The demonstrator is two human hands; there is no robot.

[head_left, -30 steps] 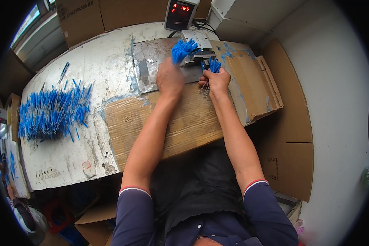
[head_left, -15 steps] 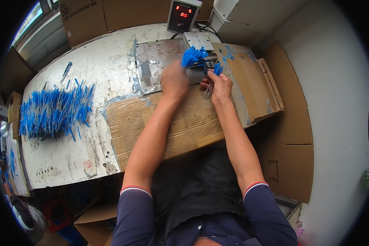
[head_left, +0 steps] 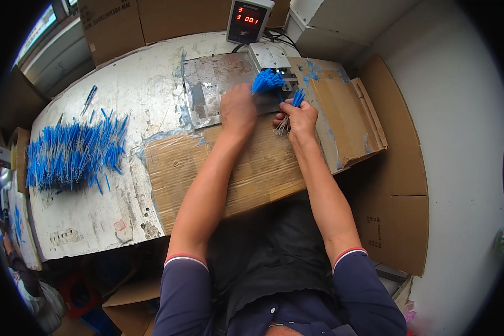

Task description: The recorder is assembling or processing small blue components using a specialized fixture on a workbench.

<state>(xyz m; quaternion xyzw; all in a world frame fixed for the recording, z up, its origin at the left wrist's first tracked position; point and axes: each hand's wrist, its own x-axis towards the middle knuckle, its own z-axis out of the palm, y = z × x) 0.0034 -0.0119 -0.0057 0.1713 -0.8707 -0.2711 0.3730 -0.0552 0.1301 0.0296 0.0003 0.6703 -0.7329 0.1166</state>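
Observation:
My left hand (head_left: 239, 110), slightly blurred, is closed at the bottom of a thick bundle of thin wire pieces with blue sleeves (head_left: 267, 82). Its blue ends fan out above the fingers, in front of a small metal machine (head_left: 269, 56). Close by on the right, my right hand (head_left: 301, 117) pinches a smaller bunch of the same wires (head_left: 298, 98). Blue ends stick up past the thumb, and bare silvery ends hang below the palm. A single blue piece appears near the right fingertips, by the machine's front.
A large pile of blue-sleeved wires (head_left: 78, 148) lies at the table's left, with a pen (head_left: 89, 99) behind it. A red-digit display box (head_left: 250, 22) stands at the back. Flat cardboard (head_left: 224, 173) covers the near edge. At far left another person is partly visible.
The blue bundle in my left hand has shifted slightly right and nearer. My right hand stays almost in place. The display's digits have changed, and a person's arm now shows at far left.

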